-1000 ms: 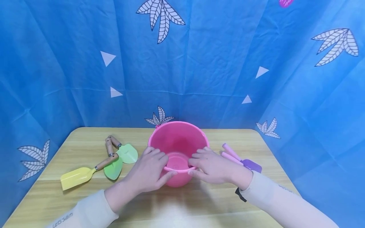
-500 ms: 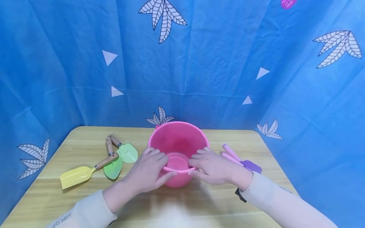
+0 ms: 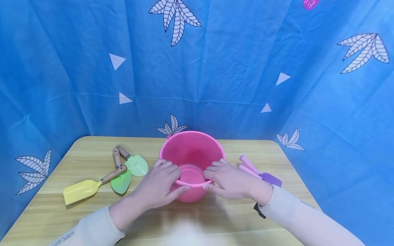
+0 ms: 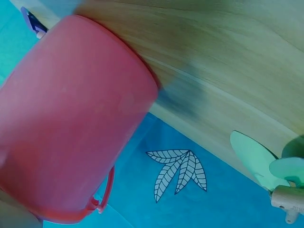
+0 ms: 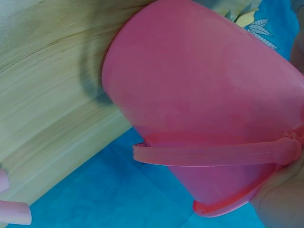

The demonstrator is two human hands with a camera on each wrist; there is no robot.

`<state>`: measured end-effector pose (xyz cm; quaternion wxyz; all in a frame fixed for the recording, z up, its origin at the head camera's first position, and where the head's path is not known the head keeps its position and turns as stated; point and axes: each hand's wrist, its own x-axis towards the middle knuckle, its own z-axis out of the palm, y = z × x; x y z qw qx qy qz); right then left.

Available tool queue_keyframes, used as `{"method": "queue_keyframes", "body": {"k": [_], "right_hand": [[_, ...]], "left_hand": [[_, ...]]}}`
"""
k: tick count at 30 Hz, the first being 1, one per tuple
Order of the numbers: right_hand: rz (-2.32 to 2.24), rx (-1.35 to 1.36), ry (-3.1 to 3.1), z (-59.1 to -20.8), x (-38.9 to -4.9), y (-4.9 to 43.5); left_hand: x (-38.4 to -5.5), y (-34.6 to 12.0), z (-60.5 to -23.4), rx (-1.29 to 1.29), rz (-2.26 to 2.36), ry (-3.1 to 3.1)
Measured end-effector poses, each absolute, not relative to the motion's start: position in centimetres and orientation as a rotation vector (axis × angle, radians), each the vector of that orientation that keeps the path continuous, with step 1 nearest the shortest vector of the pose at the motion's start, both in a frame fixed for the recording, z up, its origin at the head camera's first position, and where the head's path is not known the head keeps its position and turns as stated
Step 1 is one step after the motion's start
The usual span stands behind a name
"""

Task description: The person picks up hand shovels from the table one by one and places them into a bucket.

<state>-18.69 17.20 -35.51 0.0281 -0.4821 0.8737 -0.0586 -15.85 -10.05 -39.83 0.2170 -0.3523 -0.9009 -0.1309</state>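
A pink bucket (image 3: 194, 147) stands upright at the middle of the table, its inside bare to the bottom. My left hand (image 3: 160, 182) grips the near left of its rim, thumb outside and fingers over the edge. On the near right of the rim, my right hand (image 3: 229, 179) holds on the same way. The bucket's wall (image 4: 80, 109) fills much of the left wrist view. In the right wrist view its handle (image 5: 213, 153) hangs down along the outer side.
Left of the bucket lie a yellow scoop (image 3: 81, 191), a green trowel (image 3: 121, 181) and a pale green shovel (image 3: 136, 165), all wooden-handled. On the right, purple tools (image 3: 271, 179) with pink handles lie partly behind my right arm. Blue cloth (image 3: 197, 68) walls the table's back and sides.
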Motion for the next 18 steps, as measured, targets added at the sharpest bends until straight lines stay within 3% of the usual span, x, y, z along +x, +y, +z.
{"method": "queue_keyframes", "body": {"k": [18], "right_hand": [[-0.184,-1.498,2.684,-35.3,-18.5,17.1]], "left_hand": [[-15.8,-12.1,-39.2,-0.928,-0.437,-2.463]]}}
